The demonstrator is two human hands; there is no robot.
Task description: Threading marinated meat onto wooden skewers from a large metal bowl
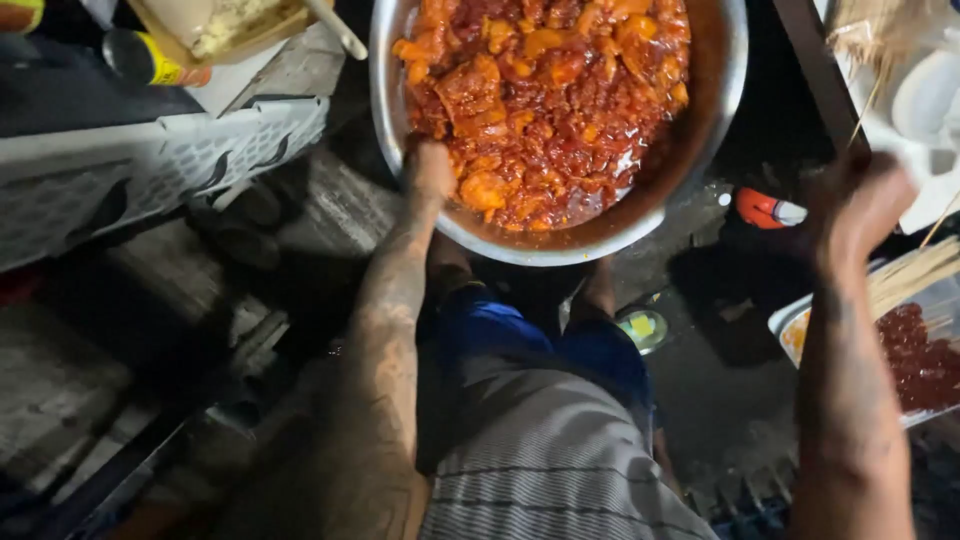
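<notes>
Meat (545, 100) lay just ahead of the left hand (432, 170), which dipped into the bowl (722, 110); its grip was hidden. Right hand (860, 205) blurred, grip unclear, near skewers (915, 275).

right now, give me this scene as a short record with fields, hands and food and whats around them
left hand: reaching into the metal bowl, fingers in the food
bowl contents: marinated meat pieces, red-orange and wet
right hand: raised and blurred, above the bamboo skewers; grip unclear
tray: at right, holds skewered red meat
left side: grey plastic crate
lower middle: striped garment over blue shorts
</notes>
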